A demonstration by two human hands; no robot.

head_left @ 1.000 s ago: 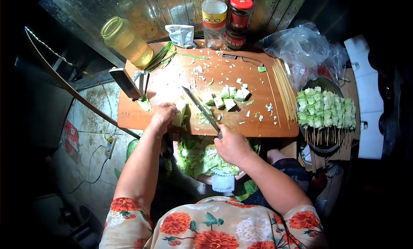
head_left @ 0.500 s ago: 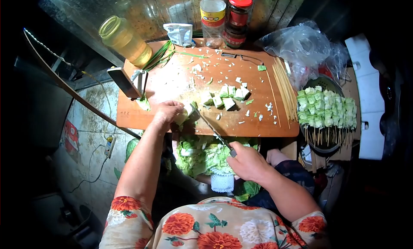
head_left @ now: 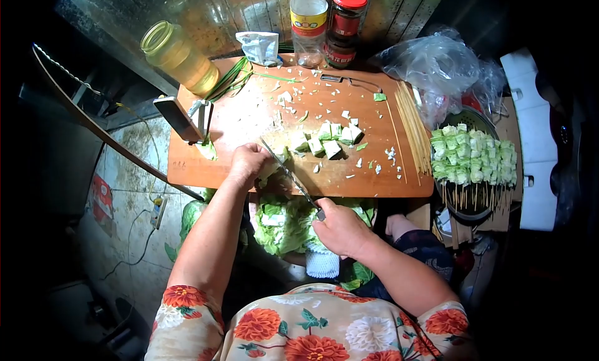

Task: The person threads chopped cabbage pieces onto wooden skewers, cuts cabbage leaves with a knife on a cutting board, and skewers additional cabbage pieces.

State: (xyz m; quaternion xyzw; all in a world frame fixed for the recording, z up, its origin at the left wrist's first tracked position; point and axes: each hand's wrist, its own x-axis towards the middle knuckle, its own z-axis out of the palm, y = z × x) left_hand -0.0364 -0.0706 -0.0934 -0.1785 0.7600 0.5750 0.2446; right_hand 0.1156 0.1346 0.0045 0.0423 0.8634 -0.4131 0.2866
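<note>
My right hand (head_left: 343, 229) is wrapped round the handle of a knife (head_left: 292, 178), whose narrow blade slants up and left across the front of the wooden board (head_left: 243, 121). Beside the blade's upper part, my left hand (head_left: 251, 161) has its fingers closed on a piece of cabbage (head_left: 282, 155), partly hidden behind hand and knife. Just to the right lie several cut cabbage chunks (head_left: 332, 150). Below the board's front edge, a basin holds loose cabbage leaves (head_left: 277, 227).
A phone on a stand (head_left: 180, 119) and a tilted jar of yellow liquid (head_left: 181, 58) stand left. A bottle (head_left: 308, 27) and red-lidded jar (head_left: 347, 24) stand behind. Wooden skewers (head_left: 413, 130) lie right, near skewered cabbage (head_left: 473, 155) and a plastic bag (head_left: 437, 65).
My right hand has moved left and slightly up with the knife. The blade's tip now reaches farther left, close to my left fingers, which have shifted only a little.
</note>
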